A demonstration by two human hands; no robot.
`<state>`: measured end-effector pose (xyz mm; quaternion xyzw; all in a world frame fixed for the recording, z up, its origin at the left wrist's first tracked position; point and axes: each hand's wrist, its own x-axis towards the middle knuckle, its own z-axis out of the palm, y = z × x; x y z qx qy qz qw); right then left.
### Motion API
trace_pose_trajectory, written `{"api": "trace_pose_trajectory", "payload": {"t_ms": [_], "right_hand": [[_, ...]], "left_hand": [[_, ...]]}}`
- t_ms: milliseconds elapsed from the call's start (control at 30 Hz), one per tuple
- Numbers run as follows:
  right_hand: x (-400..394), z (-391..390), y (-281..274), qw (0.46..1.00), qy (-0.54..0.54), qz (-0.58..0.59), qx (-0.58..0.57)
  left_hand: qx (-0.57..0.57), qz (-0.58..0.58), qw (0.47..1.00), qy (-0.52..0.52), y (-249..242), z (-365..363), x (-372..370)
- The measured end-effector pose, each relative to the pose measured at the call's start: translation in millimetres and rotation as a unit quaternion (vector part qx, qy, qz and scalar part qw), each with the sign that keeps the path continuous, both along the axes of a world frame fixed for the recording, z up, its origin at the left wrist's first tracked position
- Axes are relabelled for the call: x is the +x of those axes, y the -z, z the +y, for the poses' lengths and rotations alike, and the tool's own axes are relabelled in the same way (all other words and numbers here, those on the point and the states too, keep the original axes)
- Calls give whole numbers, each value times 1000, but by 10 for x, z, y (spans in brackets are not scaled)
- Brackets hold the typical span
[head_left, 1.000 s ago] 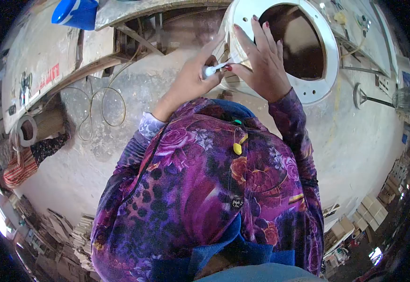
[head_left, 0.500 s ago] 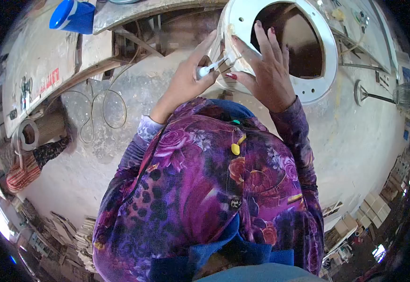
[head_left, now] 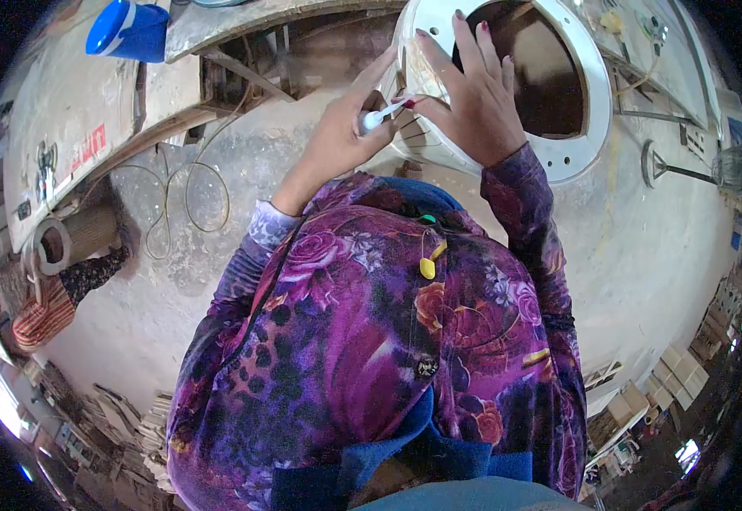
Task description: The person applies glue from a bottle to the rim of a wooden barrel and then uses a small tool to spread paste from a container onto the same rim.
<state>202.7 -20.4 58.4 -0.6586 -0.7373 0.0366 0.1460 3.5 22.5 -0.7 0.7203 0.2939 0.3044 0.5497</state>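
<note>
head view: white tool (head_left: 379,115) between left fingers (head_left: 362,100)

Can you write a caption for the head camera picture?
Left hand holds a small white tool against a white ring-shaped panel, right hand steadying it.

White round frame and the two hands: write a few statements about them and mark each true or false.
1. The left hand grips a small white tool. True.
2. The right hand lies spread on the white round frame. True.
3. The frame has a large dark opening in its middle. True.
4. The right hand holds the blue container. False: it sits far off at the upper left, untouched.
5. The loose wire is wrapped around the left wrist. False: it lies on the floor.
</note>
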Motion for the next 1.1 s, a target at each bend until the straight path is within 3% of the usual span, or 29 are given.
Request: {"api": "trace_pose_trajectory", "payload": {"t_ms": [67,133,233,400,467,600,733,800,833,933,1000,1100], "right_hand": [[30,4,72,1000,-10,23,-7],[133,-6,196,996,-29,-4,83],[235,-38,275,992,-33,43,111],[149,-189,278,998,-14,21,62],[212,-294,225,997,-40,31,50],[365,-372,205,993,-70,58,78],[246,-186,272,991,-51,78,101],[172,-136,226,999,-11,11,41],[205,-141,277,997,-32,25,67],[293,-315,224,995,-67,48,65],[325,-424,203,995,-62,46,58],[289,-467,198,998,-15,36,57]], "left_hand": [[60,23,998,-10,-2,47,26],[56,36,998,-6,-29,126,42],[58,78,995,21,-75,298,59],[41,138,987,65,-150,339,97],[142,76,984,75,-49,265,89],[136,15,985,103,-133,254,53],[93,40,993,65,-73,433,122],[157,51,985,42,-76,488,169],[158,52,985,42,-115,469,159],[144,132,975,107,-192,361,103],[227,14,972,56,-108,300,82],[130,16,991,11,32,230,-39]]}}
